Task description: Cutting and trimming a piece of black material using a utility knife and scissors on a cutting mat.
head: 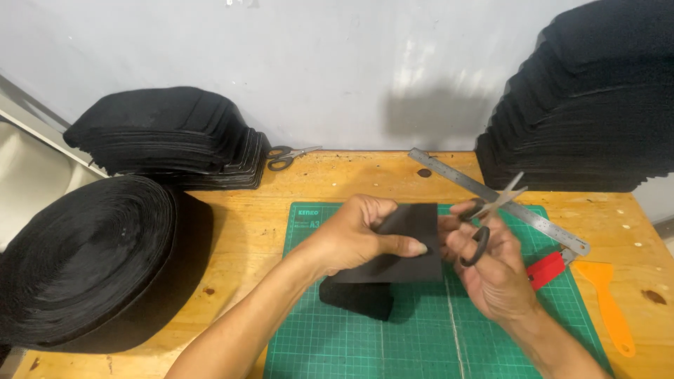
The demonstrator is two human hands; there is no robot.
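The left hand pinches a black sheet by its left edge, thumb on the near face, holding it above the green mat. The right hand holds black-handled scissors, fingers through the loops, blades slightly parted and pointing up and to the right, just beside the sheet's right edge. A darker piece, perhaps the sheet's hanging end, lies on the mat below. A steel ruler runs slantwise behind the hands. On the wooden counter lie a red cutter, an orange scraper, spare scissors, two black stacks and a big black roll.
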